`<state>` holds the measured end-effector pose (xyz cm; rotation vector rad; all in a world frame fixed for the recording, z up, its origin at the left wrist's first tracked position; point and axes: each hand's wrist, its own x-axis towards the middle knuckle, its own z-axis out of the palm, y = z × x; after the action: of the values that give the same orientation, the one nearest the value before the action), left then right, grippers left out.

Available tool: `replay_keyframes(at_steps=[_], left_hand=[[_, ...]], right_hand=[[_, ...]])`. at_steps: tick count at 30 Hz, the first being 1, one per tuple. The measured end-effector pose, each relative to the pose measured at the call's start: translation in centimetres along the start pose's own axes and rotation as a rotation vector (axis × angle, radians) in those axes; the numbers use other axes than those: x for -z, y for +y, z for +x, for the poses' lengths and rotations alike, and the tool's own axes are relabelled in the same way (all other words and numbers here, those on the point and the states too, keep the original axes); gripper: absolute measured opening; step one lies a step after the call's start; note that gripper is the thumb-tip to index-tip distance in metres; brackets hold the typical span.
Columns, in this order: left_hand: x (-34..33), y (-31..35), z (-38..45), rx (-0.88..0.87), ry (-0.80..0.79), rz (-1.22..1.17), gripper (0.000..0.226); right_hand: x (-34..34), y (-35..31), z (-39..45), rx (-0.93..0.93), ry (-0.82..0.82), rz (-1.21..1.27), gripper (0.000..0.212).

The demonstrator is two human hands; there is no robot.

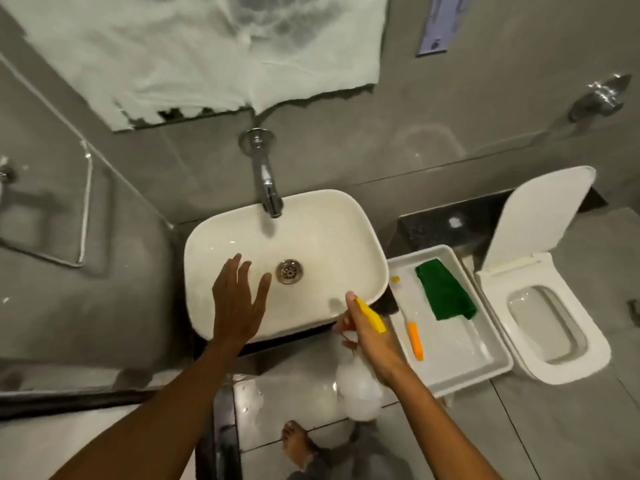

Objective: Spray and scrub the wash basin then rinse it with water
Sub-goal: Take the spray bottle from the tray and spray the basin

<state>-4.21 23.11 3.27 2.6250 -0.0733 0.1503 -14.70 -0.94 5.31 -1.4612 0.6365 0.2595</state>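
My right hand (369,336) is wrapped round the neck of the spray bottle (360,386), forefinger up by its yellow nozzle head (372,315), at the near right corner of the wash basin (360,237). My left hand (239,299) hangs flat over the basin's left side, fingers spread, holding nothing. Drain (289,271) at basin centre, tap (266,181) over the far rim. White tray (485,365) just right of the basin: green cloth (445,291), orange-handled brush (414,341). Toilet (561,368) beyond, lid raised.
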Motion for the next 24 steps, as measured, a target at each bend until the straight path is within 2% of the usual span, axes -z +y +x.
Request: replay_keyframes(at_steps=[3,6,9,12,17,19,22,24], left_hand=[[0.8,-4.1,-1.5,0.055,0.050,0.035,0.063],[0.8,-5.9,-2.2,0.090,0.047,0.027,0.056],[0.2,-6.3,-2.6,0.083,0.113,-0.042,0.037],[0.1,-6.4,-2.6,0.061,0.144,-0.077,0.031],[0.5,-6.4,-2.4,0.096,0.058,-0.022,0.034],[0.5,-6.4,-2.3,0.115,0.019,-0.006,0.037],[0.5,-6.5,-2.3,0.122,0.001,0.013,0.039],[0.3,-6.5,-2.3,0.123,-0.003,0.023,0.039]], right_hand=[[-3.1,1.0,-1.6,-0.060,-0.122,-0.067,0.054],[-5.3,1.6,-2.3,-0.097,-0.174,-0.054,0.051],[-7.2,1.9,-2.8,-0.078,-0.109,-0.105,0.053],[-8.1,2.0,-3.3,-0.026,-0.052,-0.165,0.044],[-8.7,1.1,-3.8,-0.117,-0.103,-0.085,0.057],[-9.1,1.0,-3.9,-0.094,-0.060,-0.065,0.049],[-9.2,1.2,-3.8,-0.054,0.004,-0.048,0.022],[-8.7,0.8,-3.7,-0.055,0.013,-0.034,0.033]])
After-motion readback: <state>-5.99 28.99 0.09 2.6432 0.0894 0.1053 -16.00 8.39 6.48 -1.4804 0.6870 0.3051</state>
